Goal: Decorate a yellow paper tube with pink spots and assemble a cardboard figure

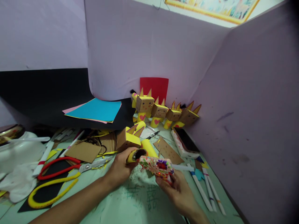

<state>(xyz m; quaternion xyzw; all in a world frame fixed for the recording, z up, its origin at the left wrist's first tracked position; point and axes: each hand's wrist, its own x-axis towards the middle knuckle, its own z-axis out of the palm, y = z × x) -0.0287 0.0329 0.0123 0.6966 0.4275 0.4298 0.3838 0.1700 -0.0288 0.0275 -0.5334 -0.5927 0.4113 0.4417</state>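
Observation:
My left hand [121, 168] is closed round a yellow paper-covered tube [133, 156], its dark open end turned to the right. Joined or very close to it is a cardboard box head [128, 140] with yellow trim and two pointed horns; I cannot tell how they connect. In my right hand [174, 189] is a flower-patterned hot glue gun [156, 166], a small red light glowing on it. A white glue stick [183, 167] sticks out of its back. The gun's front end sits right beside the tube's open end; whether they touch is hidden. Another yellow tube [149, 147] lies behind.
Several horned cardboard figures [160, 112] stand at the back before a red sheet [154, 87]. Red-and-yellow scissors [87, 166] and cardboard scraps [84, 151] lie left, markers [202, 188] right. A phone [186, 139] rests on a box near the right wall. Coloured paper [94, 110] lies back left.

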